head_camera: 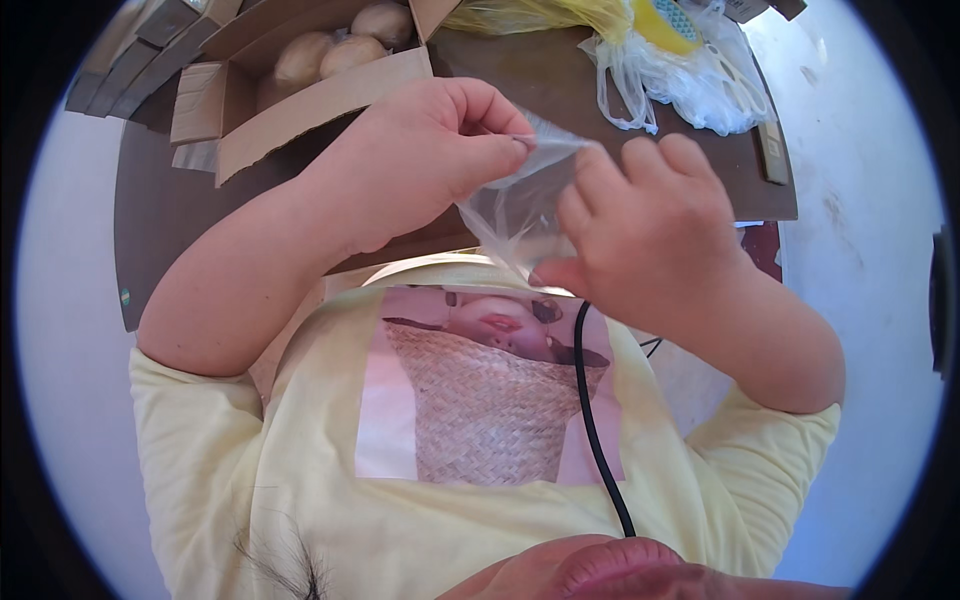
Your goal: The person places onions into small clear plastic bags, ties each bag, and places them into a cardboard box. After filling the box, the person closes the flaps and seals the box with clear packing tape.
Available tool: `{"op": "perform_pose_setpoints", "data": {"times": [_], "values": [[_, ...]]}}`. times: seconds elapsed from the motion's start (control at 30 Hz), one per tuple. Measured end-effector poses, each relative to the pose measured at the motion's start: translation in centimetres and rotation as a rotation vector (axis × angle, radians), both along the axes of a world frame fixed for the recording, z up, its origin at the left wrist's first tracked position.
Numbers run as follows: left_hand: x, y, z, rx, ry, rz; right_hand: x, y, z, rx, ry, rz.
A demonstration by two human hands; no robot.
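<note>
A clear plastic bag [510,214] is stretched between my two hands above the near edge of the brown table [517,67]. My left hand [442,142] pinches one side of its upper edge between thumb and fingers. On the other side, the fingers of my right hand [645,217] grip the bag's opposite upper corner, with the thumb lower down by the bag's bottom. Nothing shows inside the bag. Beyond my left hand stands an open cardboard box [322,112] holding several round, tan objects [352,56], which seem to be wrapped in plastic.
At the back right lie a crumpled white plastic bag [705,90], a yellow plastic bag [540,15] and a yellow item with a teal patterned panel [671,26]. Flat cardboard boxes [150,56] are stacked at the far left. A black cable [592,420] hangs down my front.
</note>
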State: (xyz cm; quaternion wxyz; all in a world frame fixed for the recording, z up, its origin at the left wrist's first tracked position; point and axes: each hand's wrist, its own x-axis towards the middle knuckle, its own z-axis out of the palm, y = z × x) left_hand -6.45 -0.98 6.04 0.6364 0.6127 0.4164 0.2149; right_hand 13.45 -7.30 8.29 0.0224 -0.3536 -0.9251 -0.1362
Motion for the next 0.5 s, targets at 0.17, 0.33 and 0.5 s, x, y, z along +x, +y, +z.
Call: {"op": "perform_pose_setpoints", "data": {"times": [0.17, 0.33, 0.5], "values": [[-0.4, -0.2, -0.7, 0.575, 0.189, 0.005, -0.5, -0.3, 0.2, 0.153, 0.0, -0.072], [-0.6, -0.8, -2.1, 0.759, 0.374, 0.044, -1.0, -0.1, -0.4, 0.155, 0.014, -0.13], [-0.4, -0.8, -1.7, 0.039, 0.185, 0.072, -1.4, 0.3, -0.9, 0.151, 0.011, -0.141]]}}
